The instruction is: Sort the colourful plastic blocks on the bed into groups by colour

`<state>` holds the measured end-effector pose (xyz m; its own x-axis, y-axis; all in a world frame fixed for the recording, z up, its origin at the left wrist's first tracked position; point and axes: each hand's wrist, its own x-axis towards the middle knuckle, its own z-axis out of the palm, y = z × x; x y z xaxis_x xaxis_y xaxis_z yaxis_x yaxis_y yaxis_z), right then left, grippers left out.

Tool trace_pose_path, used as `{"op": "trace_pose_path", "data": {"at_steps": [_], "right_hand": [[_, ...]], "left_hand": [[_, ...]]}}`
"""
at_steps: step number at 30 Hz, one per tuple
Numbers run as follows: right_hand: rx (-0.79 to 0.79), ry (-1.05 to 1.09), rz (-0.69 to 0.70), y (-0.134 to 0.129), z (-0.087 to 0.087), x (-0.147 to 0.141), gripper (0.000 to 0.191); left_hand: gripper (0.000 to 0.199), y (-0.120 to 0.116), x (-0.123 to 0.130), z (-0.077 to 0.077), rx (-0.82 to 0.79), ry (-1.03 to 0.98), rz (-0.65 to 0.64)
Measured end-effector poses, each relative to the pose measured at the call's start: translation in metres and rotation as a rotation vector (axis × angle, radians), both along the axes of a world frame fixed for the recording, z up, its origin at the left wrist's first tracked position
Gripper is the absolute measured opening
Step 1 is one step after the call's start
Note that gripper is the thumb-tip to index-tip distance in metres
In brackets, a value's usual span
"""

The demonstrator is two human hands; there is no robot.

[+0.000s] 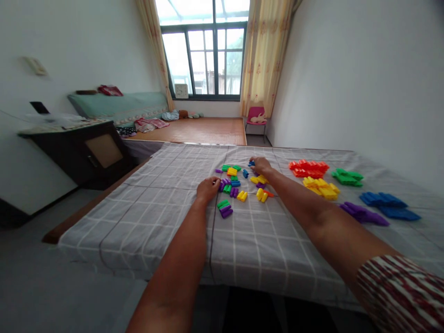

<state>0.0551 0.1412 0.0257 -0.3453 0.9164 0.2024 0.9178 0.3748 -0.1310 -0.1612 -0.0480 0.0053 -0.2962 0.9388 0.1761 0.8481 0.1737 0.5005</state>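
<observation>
Small ribbed plastic blocks in mixed colours lie loosely on the table. My left hand (208, 188) rests at the left edge of this pile with curled fingers, its tips on a purple block (221, 186). Farther back, my right hand (261, 165) reaches over the pile, with its fingers closed around a blue block (251, 163). Between the hands are another blue block (245, 173), a yellow block (242, 196) and a yellow-orange block (232, 171). Nearer to me are a green block (223, 204) and a dark purple block (226, 212).
A grey checked cloth (156, 208) covers the table. On the right stand grouped blocks: red-orange (308, 168), yellow (321, 188), green (347, 177), purple (363, 215) and blue (383, 200). Beyond are a low bed (208, 129), a pink chair (256, 114) and a dark cabinet (76, 148).
</observation>
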Motion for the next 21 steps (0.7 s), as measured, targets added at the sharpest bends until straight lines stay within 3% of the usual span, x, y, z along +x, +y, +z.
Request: {"op": "trace_pose_path", "data": {"at_steps": [2,5,8,10,13,16,21], "right_hand": [[0.054,0.126,0.023,-0.013,0.012,0.003,0.04],[0.038,0.359,0.195,-0.046,0.031,0.022,0.036],[0.014,0.527,0.367,-0.089,0.045,0.058,0.033],[0.043,0.611,0.375,-0.114,0.05,0.094,0.034],[0.128,0.715,0.224,-0.135,0.053,0.167,0.036],[0.262,0.782,-0.067,-0.135,0.046,0.261,0.04],[0.432,0.802,-0.594,-0.124,0.002,0.413,0.043]], "left_hand": [[0.034,0.001,-0.001,0.0,0.013,-0.003,-0.012],[0.035,0.002,-0.005,0.0,0.029,-0.001,-0.031],[0.037,0.006,-0.012,-0.002,0.034,0.019,-0.035],[0.04,0.009,-0.016,-0.003,0.047,0.038,-0.044],[0.043,0.011,-0.02,-0.003,0.033,0.049,-0.028],[0.044,0.01,-0.02,0.0,0.016,0.08,-0.014],[0.042,0.01,-0.02,0.005,0.016,0.104,-0.008]]}}
